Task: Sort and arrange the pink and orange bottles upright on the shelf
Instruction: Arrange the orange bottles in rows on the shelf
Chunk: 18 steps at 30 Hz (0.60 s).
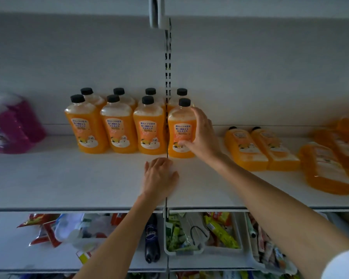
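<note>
Several orange bottles with black caps stand upright in two rows on the white shelf. My right hand grips the rightmost front orange bottle, which stands upright on the shelf. My left hand lies flat on the shelf just in front of the row, fingers apart, holding nothing. To the right, two orange bottles lie on their sides, and several more lying orange bottles sit at the far right. Pink bottles stand at the far left.
A slotted metal upright runs down the back wall behind the bottles. On the lower shelf sit snack packets, a dark drink bottle and a clear bin of green and yellow packets.
</note>
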Each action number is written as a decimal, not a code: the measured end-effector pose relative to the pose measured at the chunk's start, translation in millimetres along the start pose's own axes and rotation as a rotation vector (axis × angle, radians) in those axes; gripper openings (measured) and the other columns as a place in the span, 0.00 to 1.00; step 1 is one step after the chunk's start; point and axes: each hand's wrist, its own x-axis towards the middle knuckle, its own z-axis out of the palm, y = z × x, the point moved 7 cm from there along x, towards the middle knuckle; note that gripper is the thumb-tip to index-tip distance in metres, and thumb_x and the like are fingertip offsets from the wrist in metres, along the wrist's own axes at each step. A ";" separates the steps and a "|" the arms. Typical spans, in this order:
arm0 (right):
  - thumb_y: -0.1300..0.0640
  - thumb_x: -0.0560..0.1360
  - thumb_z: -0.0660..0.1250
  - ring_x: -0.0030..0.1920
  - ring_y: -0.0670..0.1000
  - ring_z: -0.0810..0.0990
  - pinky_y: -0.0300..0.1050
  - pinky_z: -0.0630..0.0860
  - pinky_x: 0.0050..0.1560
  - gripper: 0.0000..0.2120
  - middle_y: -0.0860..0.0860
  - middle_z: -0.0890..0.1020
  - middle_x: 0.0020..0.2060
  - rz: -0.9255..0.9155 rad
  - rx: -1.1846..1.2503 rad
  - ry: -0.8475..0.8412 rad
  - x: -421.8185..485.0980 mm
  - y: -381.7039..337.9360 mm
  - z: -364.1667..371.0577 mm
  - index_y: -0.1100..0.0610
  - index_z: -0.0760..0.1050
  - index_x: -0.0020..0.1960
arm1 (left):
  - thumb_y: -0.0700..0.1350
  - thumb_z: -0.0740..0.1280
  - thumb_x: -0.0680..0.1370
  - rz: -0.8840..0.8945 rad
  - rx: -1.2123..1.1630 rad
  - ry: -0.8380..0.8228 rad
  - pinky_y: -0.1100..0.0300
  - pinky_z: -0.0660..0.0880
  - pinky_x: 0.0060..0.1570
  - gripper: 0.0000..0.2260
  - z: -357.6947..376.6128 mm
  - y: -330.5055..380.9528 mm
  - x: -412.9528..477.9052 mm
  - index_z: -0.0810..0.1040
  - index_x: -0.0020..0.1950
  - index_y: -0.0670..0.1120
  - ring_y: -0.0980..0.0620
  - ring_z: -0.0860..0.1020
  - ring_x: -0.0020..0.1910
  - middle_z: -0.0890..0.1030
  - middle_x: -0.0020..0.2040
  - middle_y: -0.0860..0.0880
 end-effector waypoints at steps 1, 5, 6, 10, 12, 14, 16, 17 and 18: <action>0.56 0.63 0.79 0.68 0.56 0.64 0.48 0.71 0.61 0.47 0.56 0.63 0.71 0.005 -0.014 0.001 2.7 -1.5 -0.4 0.58 0.56 0.74 | 0.47 0.62 0.76 -0.001 0.005 0.001 0.48 0.57 0.69 0.16 -0.2 0.0 0.2 0.74 0.62 0.44 0.48 0.68 0.65 0.74 0.64 0.48; 0.54 0.61 0.80 0.68 0.55 0.65 0.53 0.74 0.60 0.47 0.54 0.65 0.70 0.019 -0.084 0.003 11.6 -4.0 1.9 0.56 0.57 0.73 | 0.47 0.62 0.76 -0.006 0.010 0.006 0.48 0.57 0.69 0.16 -1.2 -0.5 -0.9 0.73 0.62 0.45 0.48 0.68 0.65 0.73 0.64 0.48; 0.53 0.61 0.80 0.67 0.55 0.65 0.54 0.74 0.59 0.48 0.54 0.65 0.69 0.019 -0.100 0.005 13.2 -3.2 3.7 0.56 0.57 0.72 | 0.48 0.62 0.75 -0.004 0.011 0.009 0.48 0.57 0.69 0.16 -1.5 -0.2 -0.9 0.74 0.62 0.45 0.48 0.68 0.65 0.73 0.64 0.48; 0.52 0.61 0.80 0.68 0.56 0.65 0.57 0.74 0.60 0.48 0.55 0.65 0.70 0.037 -0.139 0.009 18.9 0.7 9.1 0.55 0.55 0.73 | 0.48 0.62 0.75 0.000 0.002 -0.005 0.49 0.57 0.69 0.16 -3.4 2.2 -0.9 0.74 0.62 0.45 0.48 0.68 0.65 0.74 0.64 0.48; 0.51 0.62 0.79 0.68 0.56 0.64 0.57 0.73 0.60 0.49 0.55 0.63 0.71 0.046 -0.176 -0.003 21.2 1.7 11.9 0.55 0.54 0.73 | 0.47 0.62 0.75 0.001 -0.005 -0.005 0.48 0.57 0.69 0.16 -4.8 2.7 -1.2 0.75 0.62 0.45 0.48 0.68 0.65 0.74 0.64 0.48; 0.49 0.62 0.79 0.69 0.57 0.64 0.57 0.73 0.61 0.49 0.56 0.62 0.70 0.046 -0.229 -0.016 22.6 0.7 13.5 0.55 0.53 0.73 | 0.46 0.63 0.75 0.005 -0.010 0.003 0.48 0.59 0.68 0.15 -7.3 3.4 -1.5 0.76 0.59 0.44 0.47 0.70 0.64 0.75 0.62 0.47; 0.48 0.63 0.78 0.68 0.57 0.63 0.56 0.73 0.61 0.49 0.57 0.62 0.69 0.045 -0.264 -0.029 24.6 -0.9 12.8 0.55 0.53 0.73 | 0.45 0.62 0.73 0.056 -0.033 0.026 0.49 0.67 0.63 0.12 -12.0 8.9 -3.8 0.80 0.51 0.41 0.45 0.75 0.57 0.80 0.54 0.45; 0.47 0.63 0.78 0.68 0.57 0.63 0.55 0.73 0.60 0.48 0.57 0.62 0.69 0.044 -0.277 -0.041 25.8 -1.5 11.9 0.55 0.53 0.73 | 0.44 0.61 0.71 0.110 -0.056 0.029 0.50 0.74 0.56 0.12 -13.9 14.3 -5.8 0.81 0.45 0.39 0.44 0.79 0.50 0.82 0.48 0.43; 0.47 0.63 0.78 0.68 0.56 0.63 0.55 0.73 0.60 0.48 0.57 0.62 0.68 0.043 -0.287 -0.057 26.5 -2.1 10.9 0.56 0.53 0.73 | 0.43 0.59 0.69 0.162 -0.085 0.031 0.51 0.78 0.46 0.13 -15.3 19.8 -8.9 0.81 0.40 0.38 0.43 0.80 0.42 0.83 0.41 0.42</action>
